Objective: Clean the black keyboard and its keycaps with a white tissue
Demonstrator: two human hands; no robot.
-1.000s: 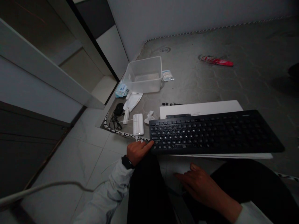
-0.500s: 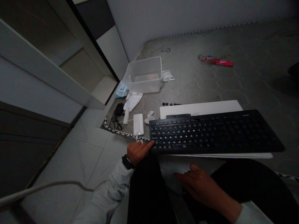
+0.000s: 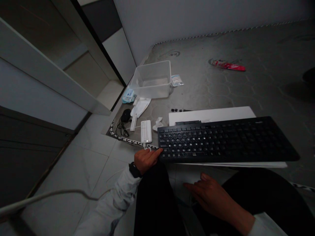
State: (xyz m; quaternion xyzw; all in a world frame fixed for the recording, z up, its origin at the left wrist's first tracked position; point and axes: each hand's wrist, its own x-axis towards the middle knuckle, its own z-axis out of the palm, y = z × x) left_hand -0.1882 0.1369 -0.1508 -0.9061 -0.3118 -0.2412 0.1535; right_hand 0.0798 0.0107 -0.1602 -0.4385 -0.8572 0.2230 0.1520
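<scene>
A black keyboard (image 3: 221, 139) lies tilted slightly across a white board, with several keycaps off and their sockets bare on its left part. At its lower left corner is my left hand (image 3: 147, 158), one digit on the corner and the other fingers curled; their tips are hidden. My right hand (image 3: 209, 193) hangs over my lap below the keyboard's front edge, apart from it. Its index finger stretches left, the thumb points up, and nothing shows in it. A dark narrow strip (image 3: 188, 122) rests on the white board (image 3: 211, 114) behind the keyboard. Small black keycaps (image 3: 176, 110) lie past the board.
Left of the keyboard are a white power bank (image 3: 146, 131) with a cable, crumpled tissue (image 3: 158, 124), a white stick (image 3: 133, 122) and a black mouse (image 3: 126, 115). Behind stand a clear plastic bin (image 3: 152, 88) and small packets (image 3: 177, 80). A red wrapper (image 3: 228, 65) lies farther back.
</scene>
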